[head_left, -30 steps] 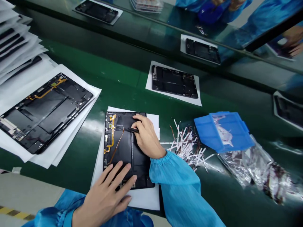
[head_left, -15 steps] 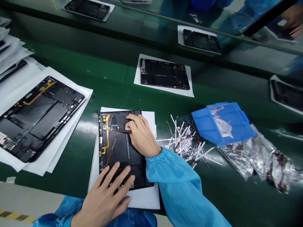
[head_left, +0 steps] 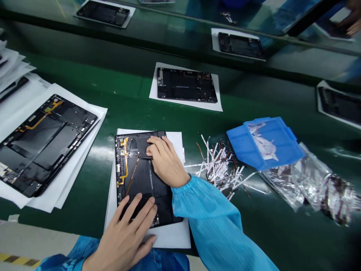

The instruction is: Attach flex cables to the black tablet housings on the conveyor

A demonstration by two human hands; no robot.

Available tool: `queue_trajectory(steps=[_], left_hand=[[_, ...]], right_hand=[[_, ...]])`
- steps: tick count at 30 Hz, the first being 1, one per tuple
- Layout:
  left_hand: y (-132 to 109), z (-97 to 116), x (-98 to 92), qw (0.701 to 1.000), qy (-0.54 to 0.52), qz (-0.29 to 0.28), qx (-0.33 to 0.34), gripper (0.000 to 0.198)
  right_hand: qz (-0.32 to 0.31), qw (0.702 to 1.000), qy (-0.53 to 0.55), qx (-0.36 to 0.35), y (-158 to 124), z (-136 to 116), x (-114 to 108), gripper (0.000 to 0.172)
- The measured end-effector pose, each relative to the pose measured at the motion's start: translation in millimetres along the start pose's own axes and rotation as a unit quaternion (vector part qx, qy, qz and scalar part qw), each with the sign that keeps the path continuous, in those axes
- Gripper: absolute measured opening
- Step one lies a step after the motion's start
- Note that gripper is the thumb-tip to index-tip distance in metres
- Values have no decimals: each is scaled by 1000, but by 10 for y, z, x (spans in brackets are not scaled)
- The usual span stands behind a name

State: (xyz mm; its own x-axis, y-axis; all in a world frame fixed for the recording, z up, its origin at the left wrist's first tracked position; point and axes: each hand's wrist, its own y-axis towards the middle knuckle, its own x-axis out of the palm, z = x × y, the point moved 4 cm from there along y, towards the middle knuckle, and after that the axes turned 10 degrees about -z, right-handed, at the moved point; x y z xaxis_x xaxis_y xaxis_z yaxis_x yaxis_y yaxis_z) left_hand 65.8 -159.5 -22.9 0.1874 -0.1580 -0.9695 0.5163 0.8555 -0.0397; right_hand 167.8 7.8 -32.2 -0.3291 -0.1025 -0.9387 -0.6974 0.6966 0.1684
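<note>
An opened black tablet housing (head_left: 160,184) lies on white paper (head_left: 172,239) in front of me. Spread flat over its near left part is my left hand (head_left: 126,229), fingers apart. My right hand (head_left: 167,162) pinches dark tweezers (head_left: 145,155) above the housing's upper half. Their tips point left, by the upper end of a thin brown flex cable (head_left: 132,176). That cable slants down toward my left fingertips, which hide its lower end. An orange flex cable (head_left: 125,160) runs along the housing's left side.
White and brown strips (head_left: 221,163) are heaped to the right, beside a blue plastic bin (head_left: 276,141) and clear bags (head_left: 313,184). A larger opened tablet (head_left: 47,143) lies on stacked paper at left. Another tablet housing (head_left: 186,86) sits on paper farther back.
The tweezers reach slightly farther left over the housing, with both prongs now showing. My left hand stays in place on it. The tablet farther back has shifted left.
</note>
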Motion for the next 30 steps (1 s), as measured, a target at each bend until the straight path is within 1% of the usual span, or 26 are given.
queue_trajectory(steps=[2, 5, 7, 9, 12, 16, 18, 23, 28, 30], left_hand=[[26, -20, -38, 1000, 10, -1, 12, 55], [69, -65, -77, 999, 27, -13, 25, 66], [96, -104, -84, 999, 24, -24, 28, 74], [122, -140, -82, 999, 15, -33, 31, 77], [162, -180, -88, 999, 11, -33, 40, 73], [238, -209, -134, 998, 23, -19, 48, 63], [289, -221, -158, 999, 27, -19, 41, 59], [447, -286, -192, 999, 39, -19, 3, 58], [604, -399, -211, 999, 48, -3, -22, 47], [646, -435, -216, 998, 59, -4, -24, 46]], right_hand=[[0, 1000, 3, 1, 1, 0, 3, 29], [-3, 1000, 6, 1, 2, -2, 4, 30], [-5, 1000, 7, 1, 2, -3, 1, 30], [-9, 1000, 11, 4, 2, 0, -2, 30], [-14, 1000, 20, 9, 1, 5, -6, 31], [-20, 1000, 17, 5, 0, 2, -9, 30], [-19, 1000, 10, 2, 0, 0, -10, 29], [-14, 1000, 8, 1, -1, -4, -8, 29], [-22, 999, 25, 7, -2, 2, -5, 28], [-20, 999, 39, 8, -6, 16, -5, 29]])
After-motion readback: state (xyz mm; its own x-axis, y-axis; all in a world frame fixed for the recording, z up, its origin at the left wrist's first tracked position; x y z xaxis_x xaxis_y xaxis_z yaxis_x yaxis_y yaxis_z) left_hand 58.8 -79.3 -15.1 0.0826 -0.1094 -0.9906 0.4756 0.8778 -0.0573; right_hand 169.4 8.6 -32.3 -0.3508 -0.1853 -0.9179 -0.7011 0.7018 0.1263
